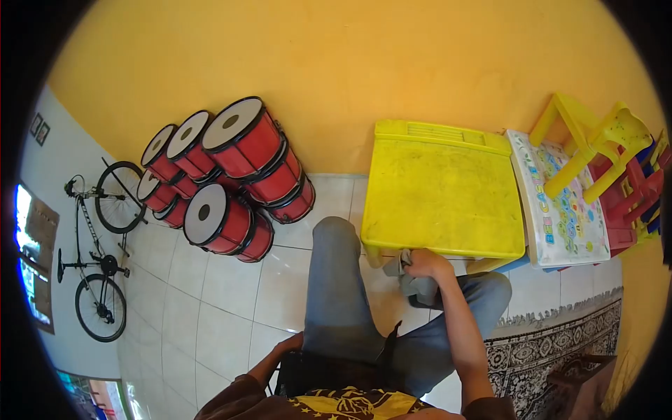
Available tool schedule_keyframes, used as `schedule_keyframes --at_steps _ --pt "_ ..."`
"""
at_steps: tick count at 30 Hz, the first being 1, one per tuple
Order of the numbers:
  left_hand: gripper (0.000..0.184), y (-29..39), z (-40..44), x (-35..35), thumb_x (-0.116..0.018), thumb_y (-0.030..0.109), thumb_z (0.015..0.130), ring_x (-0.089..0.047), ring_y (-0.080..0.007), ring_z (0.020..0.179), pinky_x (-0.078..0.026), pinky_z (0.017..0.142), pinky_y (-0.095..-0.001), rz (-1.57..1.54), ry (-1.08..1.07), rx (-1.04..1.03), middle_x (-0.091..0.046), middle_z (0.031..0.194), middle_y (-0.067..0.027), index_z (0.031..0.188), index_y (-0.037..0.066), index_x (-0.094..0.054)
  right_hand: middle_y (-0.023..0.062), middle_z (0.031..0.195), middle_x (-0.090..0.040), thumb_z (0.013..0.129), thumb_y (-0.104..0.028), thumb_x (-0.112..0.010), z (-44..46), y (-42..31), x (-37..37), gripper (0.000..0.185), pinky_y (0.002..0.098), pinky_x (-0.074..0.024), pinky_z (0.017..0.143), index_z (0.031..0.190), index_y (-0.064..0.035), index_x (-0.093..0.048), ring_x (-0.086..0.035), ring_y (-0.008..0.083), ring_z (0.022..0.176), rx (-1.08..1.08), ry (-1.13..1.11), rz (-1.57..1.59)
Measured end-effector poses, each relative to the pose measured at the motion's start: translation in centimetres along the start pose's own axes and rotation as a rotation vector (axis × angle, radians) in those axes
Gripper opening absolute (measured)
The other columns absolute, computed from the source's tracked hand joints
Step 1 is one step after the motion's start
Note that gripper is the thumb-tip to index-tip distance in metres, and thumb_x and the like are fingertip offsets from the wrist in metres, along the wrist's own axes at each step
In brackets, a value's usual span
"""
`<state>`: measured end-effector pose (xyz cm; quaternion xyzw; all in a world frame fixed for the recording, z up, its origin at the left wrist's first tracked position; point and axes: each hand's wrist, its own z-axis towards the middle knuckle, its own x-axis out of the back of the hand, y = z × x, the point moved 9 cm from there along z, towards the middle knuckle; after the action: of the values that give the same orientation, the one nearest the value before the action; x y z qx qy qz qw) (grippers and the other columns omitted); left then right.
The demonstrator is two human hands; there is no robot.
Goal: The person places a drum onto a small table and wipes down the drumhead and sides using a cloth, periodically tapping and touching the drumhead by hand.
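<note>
My right hand (425,264) is closed on a grey cloth (414,283), which hangs in folds below the front edge of a yellow plastic table (441,189). The hand is at that edge, above the floor and beside my bent right knee. Dark smudges mark the tabletop. My left hand (292,342) rests low by my left thigh, near the dark seat; its fingers are hidden.
Red drums (241,133) with white heads stand stacked on the left against the yellow wall. A bicycle (91,259) is farther left. To the right are a printed table (560,203), a yellow chair (616,140) on top, red chairs and a patterned rug (553,343).
</note>
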<state>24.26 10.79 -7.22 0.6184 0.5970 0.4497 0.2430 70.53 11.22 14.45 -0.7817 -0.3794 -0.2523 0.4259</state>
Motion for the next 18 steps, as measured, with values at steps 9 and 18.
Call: schedule_keyframes --at_steps 9,18 --pt "0.038 10.7 -8.2 5.4 -0.055 0.027 0.098 -0.063 -0.0187 0.102 -0.049 0.089 -0.0320 -0.336 0.338 0.255 -0.066 0.116 -0.0111 0.124 -0.001 -0.061 0.0260 0.092 -0.068 0.067 -0.038 -0.081 -0.7 -3.5 2.4 0.052 0.0407 -0.0534 0.078 0.094 0.0042 -0.068 -0.067 0.0370 0.086 0.187 0.136 -0.057" --pt "0.031 32.3 -4.6 34.0 -0.066 0.012 0.090 -0.058 -0.0278 0.109 -0.045 0.095 -0.0360 0.520 1.326 -0.383 -0.059 0.118 -0.0155 0.119 0.002 -0.059 0.0256 0.094 -0.068 0.066 -0.021 -0.080 -1.3 -4.4 4.9 0.037 0.0404 -0.0543 0.078 0.092 0.0028 -0.068 -0.067 0.0390 0.087 0.034 0.190 -0.036"
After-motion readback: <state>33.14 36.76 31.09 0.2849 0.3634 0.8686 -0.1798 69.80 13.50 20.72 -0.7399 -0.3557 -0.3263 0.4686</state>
